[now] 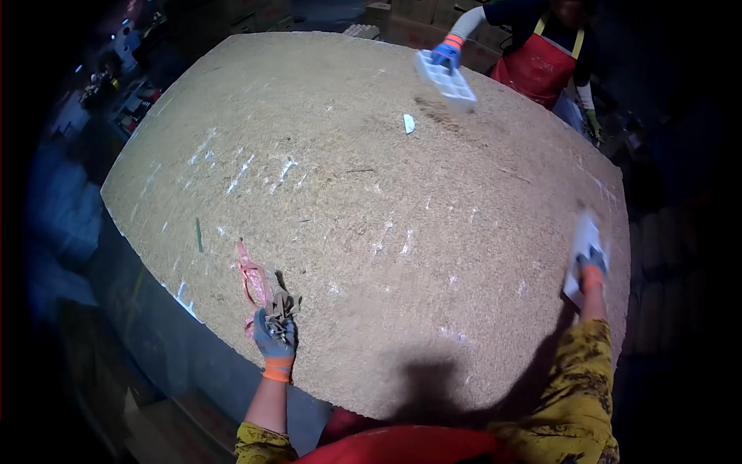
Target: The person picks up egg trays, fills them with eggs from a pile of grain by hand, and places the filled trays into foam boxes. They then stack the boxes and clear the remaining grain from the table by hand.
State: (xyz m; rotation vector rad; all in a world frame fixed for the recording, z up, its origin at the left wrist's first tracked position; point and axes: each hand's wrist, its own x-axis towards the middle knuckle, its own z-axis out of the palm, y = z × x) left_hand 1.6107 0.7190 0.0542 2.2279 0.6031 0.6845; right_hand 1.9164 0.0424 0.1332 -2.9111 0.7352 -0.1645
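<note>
A wide layer of tan, coarse loose material (348, 243) covers the big tabletop before me. My left hand (275, 336), in a grey glove with an orange cuff, is closed around a bunch of dried grey-brown leaves or scraps (283, 310) at the near left edge. Beside it lies a pink plastic strip (253, 278). At the right edge my right hand (591, 268), gloved alike, holds a white flat plastic or foam piece (586, 235), blurred, against the material. White patches show through the layer. A green strip (199, 235) lies left of the pink one.
Across the table a co-worker in a red apron (536, 69) presses a white compartmented tray (446, 81) on the material with a blue-gloved hand. A small white piece (408, 123) lies near it. Cardboard boxes (417, 35) stand behind the far edge, and more cardboard (174, 429) is below left.
</note>
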